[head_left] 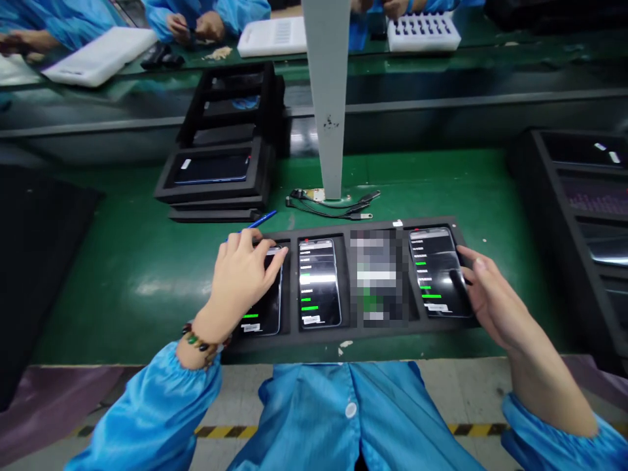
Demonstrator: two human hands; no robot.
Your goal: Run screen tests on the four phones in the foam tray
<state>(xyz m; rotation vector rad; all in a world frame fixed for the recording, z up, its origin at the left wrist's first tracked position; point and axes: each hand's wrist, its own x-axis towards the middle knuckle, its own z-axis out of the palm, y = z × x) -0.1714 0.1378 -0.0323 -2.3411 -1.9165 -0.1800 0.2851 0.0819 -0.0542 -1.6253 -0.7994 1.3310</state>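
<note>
Head view: the tray (318,335) lies on the table (147,288) and contains phones (318,284). The left hand (245,271) curves over the leftmost phone (267,309); the right hand (495,301) is positioned at the rightmost phone (439,275). Neither hand's grip can be determined.

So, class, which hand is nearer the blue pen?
Left: the left hand is beside the blue pen; the right hand is at the right end of the nearest black tray.
</note>
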